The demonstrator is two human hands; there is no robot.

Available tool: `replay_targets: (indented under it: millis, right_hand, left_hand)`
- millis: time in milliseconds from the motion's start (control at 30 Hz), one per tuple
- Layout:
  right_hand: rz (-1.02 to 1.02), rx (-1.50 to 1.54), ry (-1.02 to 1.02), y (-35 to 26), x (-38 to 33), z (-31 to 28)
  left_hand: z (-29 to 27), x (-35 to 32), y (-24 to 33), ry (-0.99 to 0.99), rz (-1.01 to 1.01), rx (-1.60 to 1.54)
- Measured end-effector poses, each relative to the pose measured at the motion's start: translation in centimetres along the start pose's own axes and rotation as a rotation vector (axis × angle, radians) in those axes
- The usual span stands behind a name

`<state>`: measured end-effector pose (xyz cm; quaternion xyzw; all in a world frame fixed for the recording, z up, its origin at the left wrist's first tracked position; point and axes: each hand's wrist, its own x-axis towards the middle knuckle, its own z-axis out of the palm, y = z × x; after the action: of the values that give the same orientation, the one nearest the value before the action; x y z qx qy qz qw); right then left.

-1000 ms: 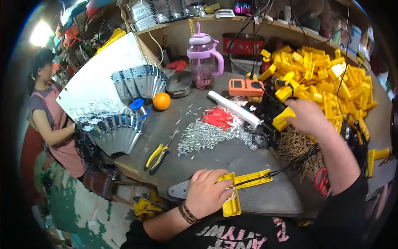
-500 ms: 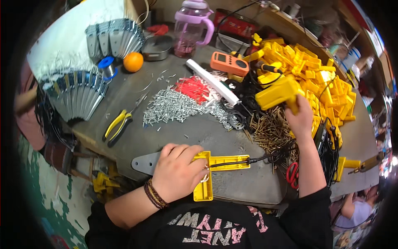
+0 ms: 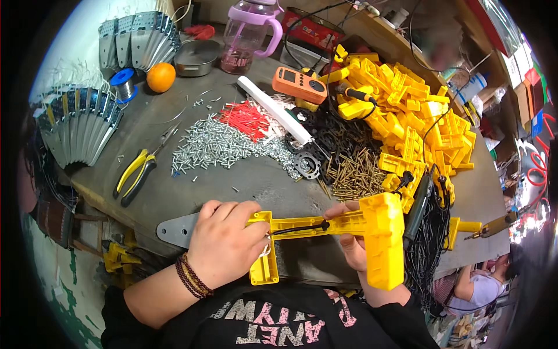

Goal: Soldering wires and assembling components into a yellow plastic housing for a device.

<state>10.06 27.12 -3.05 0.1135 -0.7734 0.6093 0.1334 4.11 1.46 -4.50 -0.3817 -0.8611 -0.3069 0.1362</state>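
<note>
My left hand [image 3: 229, 238] is closed over the head of an open T-shaped yellow plastic housing half [image 3: 264, 273], near the table's front edge. From under its fingers a grey metal plate with holes [image 3: 177, 229] sticks out to the left. A black cord [image 3: 299, 228] runs along the housing's handle channel, and a bit of pale wire shows by my fingertips. My right hand [image 3: 353, 251] grips a second T-shaped yellow housing half [image 3: 385, 241] at the right end of that handle. Its stem overlaps the handle end; whether they touch I cannot tell.
Yellow housings [image 3: 407, 104] are heaped at the back right, beside brass-coloured screws [image 3: 354, 174]. Silver screws [image 3: 203, 145] and red pieces [image 3: 241, 119] lie mid-table. Pliers [image 3: 136, 174], an orange [image 3: 161, 77], an orange meter [image 3: 299, 85] and a jug [image 3: 247, 35] stand around. Black cords [image 3: 427, 262] hang right.
My right hand has carried the second yellow housing half from beside the heap toward me, down to the open half's handle end. My left hand keeps its grip. The view has shifted slightly.
</note>
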Motion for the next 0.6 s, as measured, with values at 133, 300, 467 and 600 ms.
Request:
replay_targets:
  millis: [133, 300, 467, 600]
  right_hand:
    - [0.037, -0.008, -0.057, 2.2, -0.4, 0.4]
    - [-0.375, -0.674, -0.306, 1.7, 2.0, 1.4]
    - [-0.334, -0.709, -0.423, 1.4, 3.2, 2.1]
    - [-0.290, -0.741, -0.433, 1.0, 3.3, 2.3]
  left_hand:
    - [-0.1, -0.3, -0.2, -0.016, 0.001, 0.019]
    - [-0.1, -0.1, -0.6, 0.149, -0.135, -0.511]
    - [-1.5, 0.5, -2.3, -0.105, -0.150, -0.332]
    - [-1.3, 1.0, -1.9, -0.159, -0.159, -0.201]
